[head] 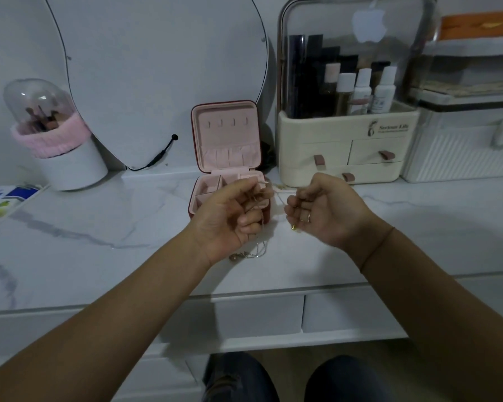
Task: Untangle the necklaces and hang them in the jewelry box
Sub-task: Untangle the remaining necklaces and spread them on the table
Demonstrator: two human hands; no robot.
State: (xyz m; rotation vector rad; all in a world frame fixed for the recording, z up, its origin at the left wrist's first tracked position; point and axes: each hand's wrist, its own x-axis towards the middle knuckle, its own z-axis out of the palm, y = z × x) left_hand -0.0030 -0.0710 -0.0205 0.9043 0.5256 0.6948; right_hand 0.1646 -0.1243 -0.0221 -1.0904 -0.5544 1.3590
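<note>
Two bare hands are working in the centre of the frame, raised just above a white marble tabletop (99,227). The left hand (230,216) is curling its fingers round a bunch of thin necklaces (257,252), whose loose loops are trailing below the palm and reaching down to the tabletop. The right hand (324,211) is pinching a strand of the same bunch, and a short length of chain is stretching across the small gap between the two hands. Just behind the hands, a pink jewelry box (204,134) is standing open with its lid upright. The row of small hooks (233,122) inside the lid is carrying nothing. Judging from this, the task is sitting in its first stage: the chains appear to be bunched together, none is hanging in the box, and both the separating and the hanging are waiting to be done. A mirror (157,68) is filling the upper left, a cosmetics organiser (346,158) the upper right
</note>
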